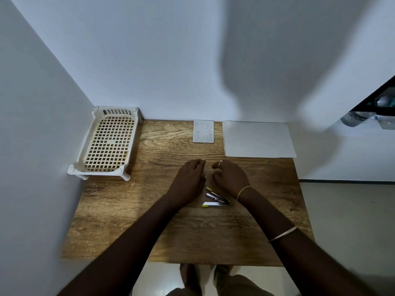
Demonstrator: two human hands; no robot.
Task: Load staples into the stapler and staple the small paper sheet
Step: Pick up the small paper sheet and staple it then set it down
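Stapler (215,199) lies hinged open on desk (128,221) between my wrists. Left hand (188,180) fingers relaxed, empty. Right hand (229,178) fingers curled; can't tell if pinching anything.

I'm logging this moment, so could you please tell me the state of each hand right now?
Left hand: open, holding nothing visible.
Right hand: fingers curled; whether they pinch something cannot be told.
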